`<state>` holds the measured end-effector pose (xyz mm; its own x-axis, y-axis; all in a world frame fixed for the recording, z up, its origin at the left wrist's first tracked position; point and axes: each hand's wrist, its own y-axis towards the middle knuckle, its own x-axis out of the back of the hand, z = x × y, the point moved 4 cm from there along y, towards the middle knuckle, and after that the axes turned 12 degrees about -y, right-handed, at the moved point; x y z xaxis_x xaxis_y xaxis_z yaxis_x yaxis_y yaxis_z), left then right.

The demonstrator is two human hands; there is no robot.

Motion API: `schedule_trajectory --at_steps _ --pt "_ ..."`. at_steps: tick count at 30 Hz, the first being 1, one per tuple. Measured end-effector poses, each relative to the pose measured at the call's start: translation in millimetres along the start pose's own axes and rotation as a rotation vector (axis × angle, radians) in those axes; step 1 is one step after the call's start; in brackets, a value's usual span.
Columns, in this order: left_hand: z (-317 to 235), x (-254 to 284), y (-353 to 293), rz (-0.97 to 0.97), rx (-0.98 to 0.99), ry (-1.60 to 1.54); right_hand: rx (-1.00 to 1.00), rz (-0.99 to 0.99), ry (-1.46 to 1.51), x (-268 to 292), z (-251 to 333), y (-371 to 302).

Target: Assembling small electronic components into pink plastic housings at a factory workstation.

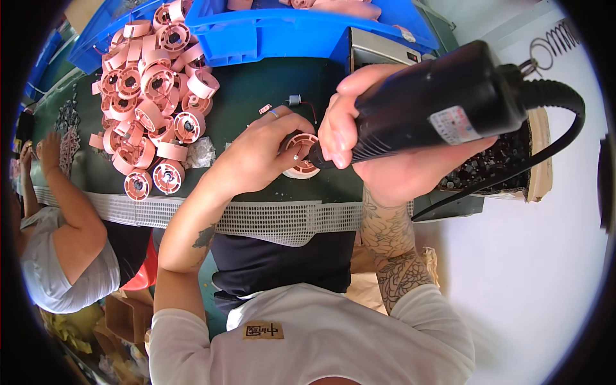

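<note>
Right hand [378, 151] clenched round the black power driver [443, 102], tip set on the pink wheel [301, 154]. Left hand [263, 151] grasps that wheel, holding it down on the counter [256, 83] near its front edge. Wheel in work, fastening judged unfinished. A pile of wheels [151, 96] lies left; which are done cannot be told. Blue bin [282, 29] behind. Another person [58, 224] works at far left.

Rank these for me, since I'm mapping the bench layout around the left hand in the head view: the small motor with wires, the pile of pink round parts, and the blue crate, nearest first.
From the left hand:
1. Small motor with wires, just beyond the hand on the dark bench.
2. Pile of pink round parts, off to the person's left.
3. Blue crate, at the far edge of the bench, beyond the motor.
</note>
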<state>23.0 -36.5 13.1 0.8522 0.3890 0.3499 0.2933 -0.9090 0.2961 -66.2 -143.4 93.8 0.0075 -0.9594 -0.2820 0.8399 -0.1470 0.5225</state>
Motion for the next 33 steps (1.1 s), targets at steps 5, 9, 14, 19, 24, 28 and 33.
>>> schedule_trajectory --at_steps 5,9,14,19,24,28,33 --pt "-2 5 1 -0.121 -0.074 -0.058 0.082 -0.038 -0.009 13 11 -7" --pt "-10 17 3 -0.126 -0.11 -0.116 0.18 0.078 -0.013 31 51 -15" --pt "-1 12 5 -0.062 -0.089 -0.066 0.047 0.202 0.368 49 21 -24" --pt "2 11 10 -0.065 0.017 -0.142 -0.037 0.116 0.469 41 7 -25" --pt "5 13 12 -0.041 0.047 -0.208 -0.02 0.112 0.492 45 8 -26" --pt "3 27 1 -0.145 0.078 -0.316 -0.105 0.076 0.516 43 7 -28" --pt "-33 96 6 -0.524 0.02 -0.03 -0.042 0.221 0.537 60 13 -38"
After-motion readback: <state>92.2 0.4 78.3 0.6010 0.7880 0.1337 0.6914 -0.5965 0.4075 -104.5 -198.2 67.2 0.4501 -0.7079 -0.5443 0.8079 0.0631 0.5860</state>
